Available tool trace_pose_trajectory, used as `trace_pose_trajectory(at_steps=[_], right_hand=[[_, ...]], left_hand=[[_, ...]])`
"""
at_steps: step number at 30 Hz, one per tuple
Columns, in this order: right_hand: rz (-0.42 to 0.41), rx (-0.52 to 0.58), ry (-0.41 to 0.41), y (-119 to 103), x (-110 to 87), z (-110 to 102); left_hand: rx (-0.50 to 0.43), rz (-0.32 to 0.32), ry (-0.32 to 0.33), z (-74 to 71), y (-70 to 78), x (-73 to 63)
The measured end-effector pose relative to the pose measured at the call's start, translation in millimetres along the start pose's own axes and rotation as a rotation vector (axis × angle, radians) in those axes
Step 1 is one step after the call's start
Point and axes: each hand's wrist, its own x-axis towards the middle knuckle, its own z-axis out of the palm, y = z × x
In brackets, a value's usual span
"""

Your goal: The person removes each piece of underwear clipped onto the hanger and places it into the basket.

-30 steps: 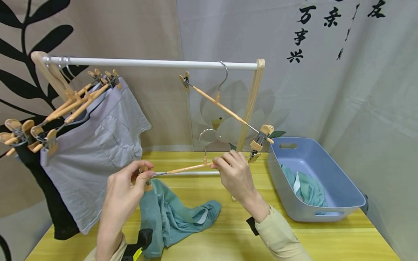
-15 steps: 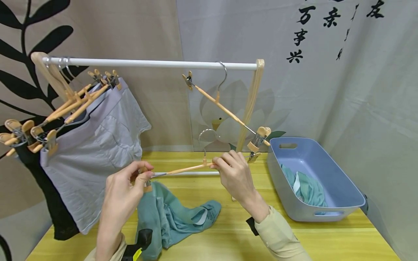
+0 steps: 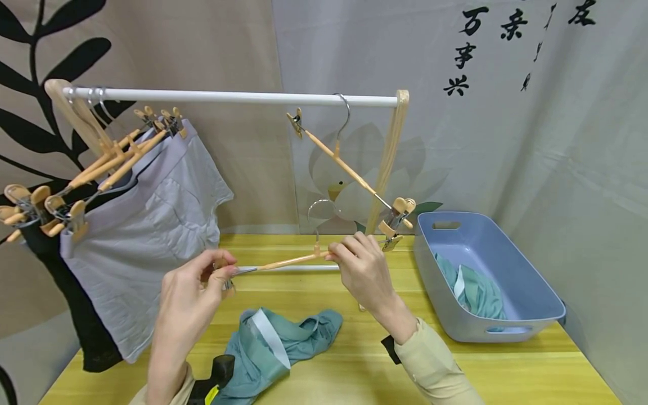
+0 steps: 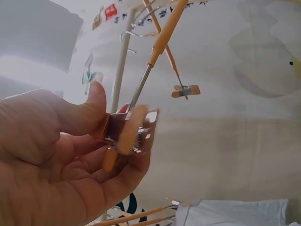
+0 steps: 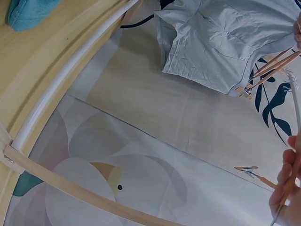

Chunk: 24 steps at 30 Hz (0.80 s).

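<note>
The clip hanger (image 3: 289, 262), slim and tan with a silvery hook, slants above the yellow wood-grain surface (image 3: 531, 371), apart from a crumpled teal garment (image 3: 258, 349) lying there. The left grip (image 3: 189, 298) pinches one end clip; the right grip (image 3: 364, 275) curls round the bar. Pale curtains (image 3: 455, 152) bear black characters.

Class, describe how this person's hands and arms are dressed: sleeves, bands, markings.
The left hand and right hand are ungloved. Both arms wear pale khaki sleeves. The left wrist carries a black device with a yellow mark; black material shows at the right wrist.
</note>
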Motion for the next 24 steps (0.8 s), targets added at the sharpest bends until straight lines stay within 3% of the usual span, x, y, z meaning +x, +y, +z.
trace_pose_trajectory(at_steps=[8, 11, 14, 20, 24], right_hand=[[-0.02, -0.055, -0.013, 2.5, -3.5, 3.4], [-0.02, -0.066, -0.031, 2.6, -4.7, 3.9], [-0.013, -0.061, -0.044, 2.7, -4.8, 3.7], [0.014, -0.037, -0.052, 2.7, -3.2, 2.3], [0.024, -0.038, -0.056, 3.3, -2.8, 1.4]], left_hand=[[0.085, 0.078, -0.15, 5.7, -7.9, 1.7], [0.122, 0.085, -0.172, 9.5, -6.2, 1.2], [0.162, 0.111, -0.123, 16.3, -2.5, 0.1], [0.248, 0.205, 0.061, 30.2, 5.3, -3.2], [0.333, 0.272, 0.124, 35.9, 7.5, -3.1]])
